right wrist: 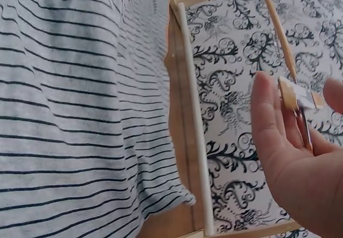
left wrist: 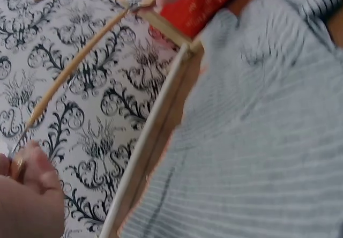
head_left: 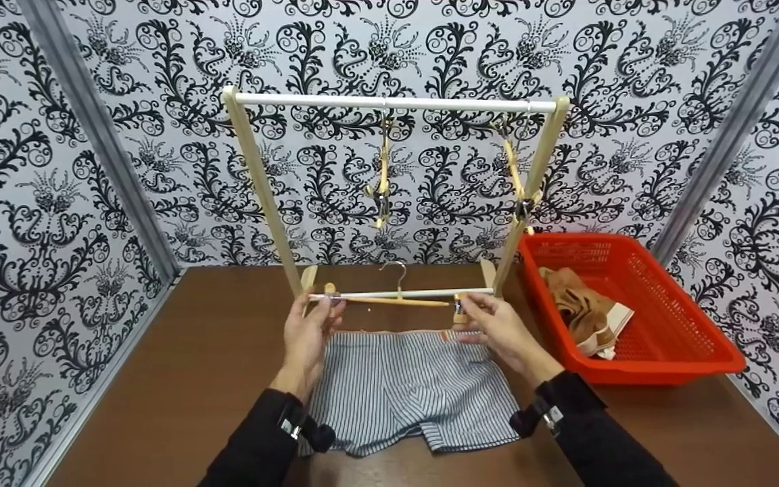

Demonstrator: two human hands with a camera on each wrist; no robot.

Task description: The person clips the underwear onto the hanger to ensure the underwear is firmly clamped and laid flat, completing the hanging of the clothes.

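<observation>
A wooden clip hanger (head_left: 396, 302) with a metal hook is held level between both hands, just above the waistband of the striped shorts. My left hand (head_left: 310, 331) grips its left end at the clip. At the other end, my right hand (head_left: 498, 328) has the wooden clip (right wrist: 289, 94) between thumb and fingers. The striped shorts (head_left: 416, 392) lie spread on the table, waistband toward the rack. In the left wrist view the hanger's bar (left wrist: 75, 64) runs from one hand to the other.
A rack (head_left: 322, 101) with a white top rail stands behind the shorts. Two clip hangers, one at the middle (head_left: 383, 169) and one at the right (head_left: 513, 169), hang from it. To the right, a red basket (head_left: 667, 368) contains a brown garment (head_left: 579, 304). Patterned walls surround the brown table (head_left: 214, 365).
</observation>
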